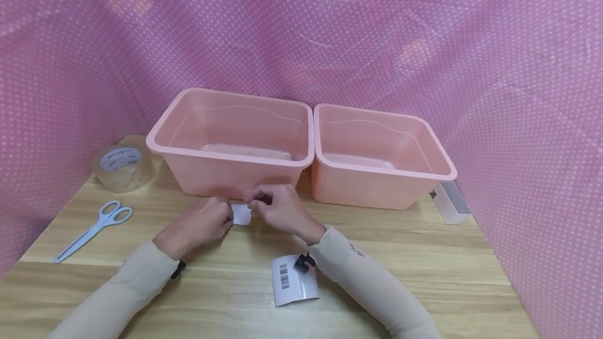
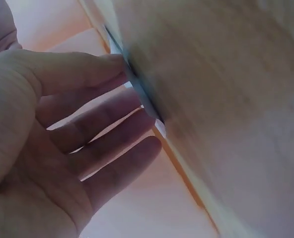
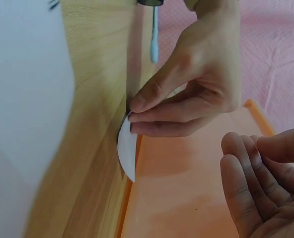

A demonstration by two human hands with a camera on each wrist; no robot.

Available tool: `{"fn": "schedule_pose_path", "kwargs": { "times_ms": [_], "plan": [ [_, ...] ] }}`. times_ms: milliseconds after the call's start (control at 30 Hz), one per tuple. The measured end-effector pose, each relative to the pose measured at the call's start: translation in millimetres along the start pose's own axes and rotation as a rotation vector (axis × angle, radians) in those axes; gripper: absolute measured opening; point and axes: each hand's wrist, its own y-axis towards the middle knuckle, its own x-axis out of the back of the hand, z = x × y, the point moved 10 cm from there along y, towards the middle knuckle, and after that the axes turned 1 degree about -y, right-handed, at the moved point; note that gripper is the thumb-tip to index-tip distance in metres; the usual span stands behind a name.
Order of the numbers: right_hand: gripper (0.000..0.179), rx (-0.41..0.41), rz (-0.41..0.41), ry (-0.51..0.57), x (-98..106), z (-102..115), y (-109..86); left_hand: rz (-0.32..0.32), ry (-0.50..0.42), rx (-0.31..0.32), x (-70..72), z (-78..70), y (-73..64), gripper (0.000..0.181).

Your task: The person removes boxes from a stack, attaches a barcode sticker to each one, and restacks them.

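My left hand [image 1: 202,226] pinches a small white paper piece [image 1: 242,214] by its left end, close in front of the left pink bin [image 1: 231,177]. Seen from the right wrist, thumb and fingertips grip the paper's edge, and its free end [image 3: 129,153] bends into a curve above the wood. My right hand [image 1: 282,211] hovers just right of the paper, fingers loosely bent and thumb against the index finger. Nothing shows between those fingers, and a gap separates them from the paper in the right wrist view. Below lies a larger white barcode sheet [image 1: 292,289], edge curling.
A second pink bin [image 1: 377,187] stands beside the first. At the left are a roll of clear tape [image 1: 124,174] and light blue scissors [image 1: 94,229]. A white box [image 1: 451,203] lies at the right edge. Pink dotted cloth [image 1: 301,25] surrounds the wooden table [image 1: 235,286].
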Motion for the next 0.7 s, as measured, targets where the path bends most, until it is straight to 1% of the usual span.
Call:
{"fn": "schedule_pose_path", "kwargs": {
  "times_ms": [100,200,300,400,533,600,700],
  "plan": [
    [0.011,0.001,0.007,-0.002,-1,0,0.0,0.013,0.001,0.011,-0.1,0.1,0.2,0.029],
    [0.01,0.032,0.006,-0.042,0,1,-0.6,-0.006,-0.013,0.007,4.9,-1.4,0.2,0.022],
    [0.01,0.086,-0.011,-0.088,3,6,-1.7,-0.064,-0.049,-0.013,18.2,-5.2,-0.3,0.012],
    [0.011,0.129,-0.029,-0.105,6,10,-2.8,-0.12,-0.089,-0.042,35.0,-10.7,-1.9,0.007],
    [0.011,0.176,-0.056,-0.107,10,18,-4.9,-0.142,-0.148,-0.068,52.1,-17.1,-4.2,0.005],
    [0.015,0.211,-0.073,-0.113,13,23,-6.5,-0.162,-0.168,-0.09,59.8,-19.8,-5.5,0.003],
    [0.021,0.254,-0.1,-0.102,16,27,-8.3,-0.205,-0.195,-0.098,69.9,-20.5,-7.6,0.003]
  ]
}}
